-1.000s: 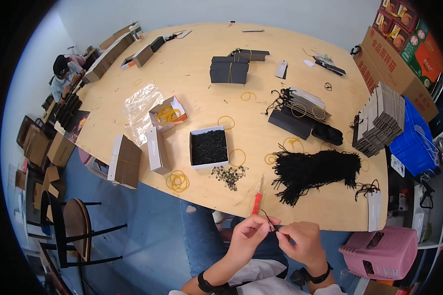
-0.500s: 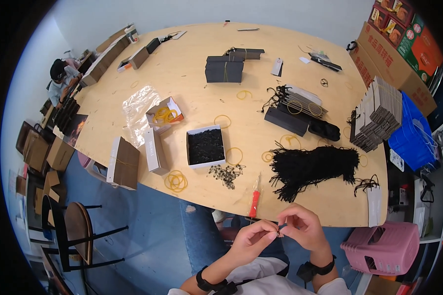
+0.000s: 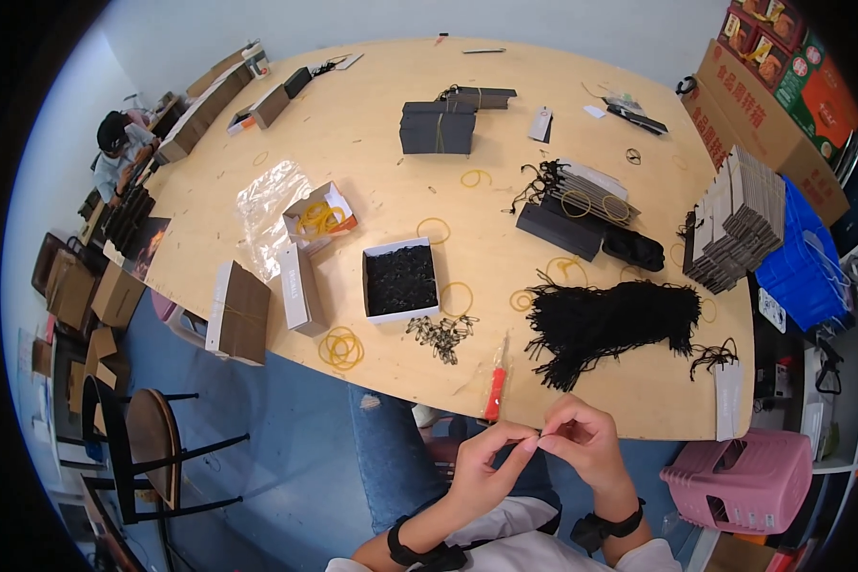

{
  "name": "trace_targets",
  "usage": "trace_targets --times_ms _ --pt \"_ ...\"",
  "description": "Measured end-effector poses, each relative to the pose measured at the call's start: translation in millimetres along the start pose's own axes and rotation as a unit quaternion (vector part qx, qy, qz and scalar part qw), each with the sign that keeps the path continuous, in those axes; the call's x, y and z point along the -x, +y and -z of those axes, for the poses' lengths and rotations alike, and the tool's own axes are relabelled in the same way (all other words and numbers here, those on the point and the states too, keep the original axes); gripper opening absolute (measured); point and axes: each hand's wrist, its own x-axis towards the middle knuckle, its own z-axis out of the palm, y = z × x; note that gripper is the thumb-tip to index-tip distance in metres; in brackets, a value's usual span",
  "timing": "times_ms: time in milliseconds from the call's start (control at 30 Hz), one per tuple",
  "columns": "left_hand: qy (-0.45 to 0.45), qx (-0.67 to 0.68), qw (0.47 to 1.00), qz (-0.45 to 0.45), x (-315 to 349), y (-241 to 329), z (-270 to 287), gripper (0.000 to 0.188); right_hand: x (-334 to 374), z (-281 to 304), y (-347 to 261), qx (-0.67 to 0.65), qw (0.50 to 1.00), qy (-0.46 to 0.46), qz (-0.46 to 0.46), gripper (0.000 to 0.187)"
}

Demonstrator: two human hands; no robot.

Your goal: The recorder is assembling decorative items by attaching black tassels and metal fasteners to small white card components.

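Observation:
My left hand (image 3: 483, 474) and my right hand (image 3: 588, 446) meet just off the table's near edge, each closed in a pinch. Their fingertips come together on a tiny dark piece, too small to name and mostly hidden by the fingers. On the table beyond, a red-handled tool in clear wrap (image 3: 495, 389) lies closest to my left hand. Past my right hand spreads a thick bundle of black cords (image 3: 615, 329). A loose pile of small metal pins (image 3: 440, 338) lies in front of a white open box (image 3: 438, 297) filled with small black pieces.
Yellow rubber bands (image 3: 340, 349) lie scattered about the wooden table (image 3: 372, 181). Stacked grey cards (image 3: 734, 224) and a white tag with black cord (image 3: 727, 400) are at the right. A pink crate (image 3: 739, 480) stands below. At the far left sits another person (image 3: 122, 157).
My fingertips have drawn tighter together, and the dark piece between them shows less. The view has shifted slightly. Things on the table lie as before.

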Motion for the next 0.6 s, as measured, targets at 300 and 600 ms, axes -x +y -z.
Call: trace_targets --times_ms 300,600 --pt "-0.03 -0.076 0.996 -0.028 -2.8 6.1 1.6 0.008 7.1 -0.9 2.5 -0.039 0.999 0.0 -0.003 0.012" --pt "-0.171 -0.06 0.983 0.035 -13.4 15.7 15.0 0.014 1.8 26.4 -13.2 0.143 0.981 -0.134 0.003 0.015"
